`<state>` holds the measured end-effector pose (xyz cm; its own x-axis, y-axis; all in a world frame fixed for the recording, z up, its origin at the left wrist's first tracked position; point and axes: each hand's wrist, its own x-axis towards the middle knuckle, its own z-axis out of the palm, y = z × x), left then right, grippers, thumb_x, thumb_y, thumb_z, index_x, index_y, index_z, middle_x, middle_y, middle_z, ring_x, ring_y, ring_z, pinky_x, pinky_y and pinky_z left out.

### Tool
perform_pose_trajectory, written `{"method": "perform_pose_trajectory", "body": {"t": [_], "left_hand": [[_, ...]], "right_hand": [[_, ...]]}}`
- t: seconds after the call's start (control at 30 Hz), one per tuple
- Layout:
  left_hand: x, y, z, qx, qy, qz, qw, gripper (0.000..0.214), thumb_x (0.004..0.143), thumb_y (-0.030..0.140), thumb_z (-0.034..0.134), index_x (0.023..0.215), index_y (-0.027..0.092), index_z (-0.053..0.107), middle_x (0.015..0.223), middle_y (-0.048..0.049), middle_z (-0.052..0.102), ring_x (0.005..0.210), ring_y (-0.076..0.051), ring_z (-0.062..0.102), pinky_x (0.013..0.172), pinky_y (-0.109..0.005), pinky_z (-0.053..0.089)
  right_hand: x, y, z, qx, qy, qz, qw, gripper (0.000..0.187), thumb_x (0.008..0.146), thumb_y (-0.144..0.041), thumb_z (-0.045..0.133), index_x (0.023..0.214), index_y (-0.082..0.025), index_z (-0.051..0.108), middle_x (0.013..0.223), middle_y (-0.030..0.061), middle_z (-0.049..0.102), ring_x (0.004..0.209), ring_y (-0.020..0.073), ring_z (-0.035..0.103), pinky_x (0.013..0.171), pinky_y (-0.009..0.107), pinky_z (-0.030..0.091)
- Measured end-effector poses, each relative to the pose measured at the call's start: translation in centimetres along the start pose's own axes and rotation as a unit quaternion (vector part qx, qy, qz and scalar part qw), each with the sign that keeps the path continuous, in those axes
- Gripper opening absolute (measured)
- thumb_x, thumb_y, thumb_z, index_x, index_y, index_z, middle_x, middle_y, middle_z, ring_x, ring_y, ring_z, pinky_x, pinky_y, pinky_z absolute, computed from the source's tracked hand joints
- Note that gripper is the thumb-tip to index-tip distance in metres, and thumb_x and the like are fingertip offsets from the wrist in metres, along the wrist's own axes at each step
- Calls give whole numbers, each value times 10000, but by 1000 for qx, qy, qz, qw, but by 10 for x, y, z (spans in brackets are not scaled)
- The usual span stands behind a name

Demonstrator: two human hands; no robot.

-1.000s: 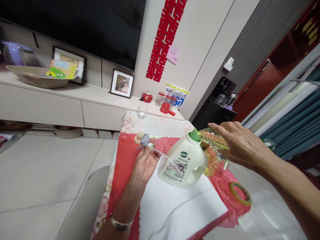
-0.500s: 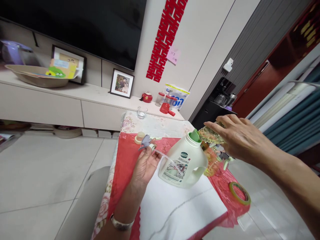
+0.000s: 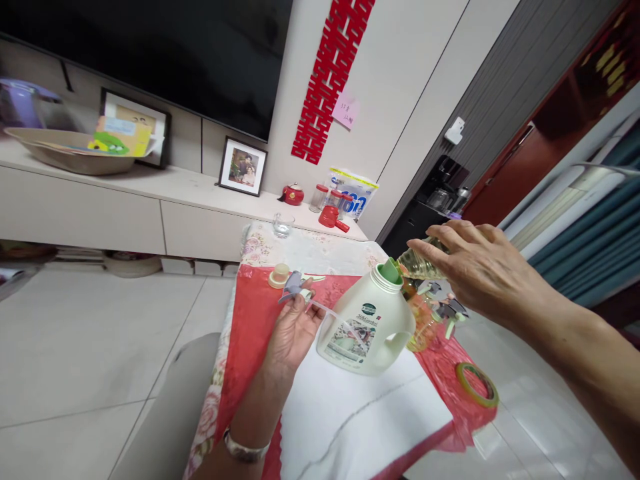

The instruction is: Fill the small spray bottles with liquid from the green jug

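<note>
My left hand (image 3: 295, 327) pinches a grey and white spray pump head (image 3: 295, 287) with a long clear dip tube, which crosses in front of a detergent jug. The cream detergent jug (image 3: 370, 320) stands upright, uncapped, with a green spout in its neck. My right hand (image 3: 470, 267) is wrapped round a clear ribbed bottle (image 3: 423, 265), tilted with its mouth down at the jug's green spout. Another spray bottle (image 3: 425, 320) with yellow-orange contents stands behind the jug's right side.
A cream cap (image 3: 279, 275) lies on the red cloth (image 3: 245, 333) at left. A roll of tape (image 3: 477, 385) rests at the right edge. A glass cup (image 3: 283, 225) stands at the table's far end. A cabinet (image 3: 205, 223) holds jars and picture frames.
My right hand and the tilted bottle have dipped slightly, and the bottle appears more level. My left hand keeps its hold on the spray pump head, nearly still.
</note>
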<state>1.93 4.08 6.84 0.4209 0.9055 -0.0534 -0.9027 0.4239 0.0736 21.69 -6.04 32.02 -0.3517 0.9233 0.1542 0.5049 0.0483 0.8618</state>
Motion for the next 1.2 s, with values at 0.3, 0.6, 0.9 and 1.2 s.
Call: {"method": "perform_pose_trajectory", "body": {"t": [0.3, 0.6, 0.9, 1.2], "left_hand": [[0, -2, -3, 7, -11, -3, 1000, 347, 863, 122, 714, 1198, 190, 652, 899, -25, 734, 749, -105, 664, 740, -251, 575], [0, -2, -3, 6, -5, -8, 1000, 306, 889, 117, 676, 1187, 182, 660, 901, -31, 732, 760, -110, 673, 746, -252, 579], [-2, -3, -1, 11, 2, -11, 1000, 285, 903, 104, 647, 1172, 193, 661, 883, -28, 729, 749, -106, 671, 737, -243, 580], [-2, -2, -1, 10, 4, -13, 1000, 308, 887, 99, 673, 1176, 206, 665, 885, -25, 733, 782, -117, 679, 774, -258, 583]], "right_hand": [[3, -10, -11, -31, -5, 4, 999, 419, 956, -96, 482, 1331, -262, 566, 1323, 93, 477, 1258, 323, 395, 959, 503, 388], [2, -19, -19, -62, 16, -1, 998, 489, 945, -21, 445, 1357, -252, 570, 1379, 110, 438, 1341, 348, 339, 1030, 580, 389], [-6, -23, -18, -56, 38, 23, 997, 455, 1002, -52, 371, 1347, -252, 589, 1389, 103, 436, 1348, 343, 344, 1047, 579, 373], [-31, -21, 5, 44, 45, 122, 991, 582, 878, -177, 481, 1454, -262, 470, 1361, 101, 474, 1202, 340, 451, 954, 546, 418]]}}
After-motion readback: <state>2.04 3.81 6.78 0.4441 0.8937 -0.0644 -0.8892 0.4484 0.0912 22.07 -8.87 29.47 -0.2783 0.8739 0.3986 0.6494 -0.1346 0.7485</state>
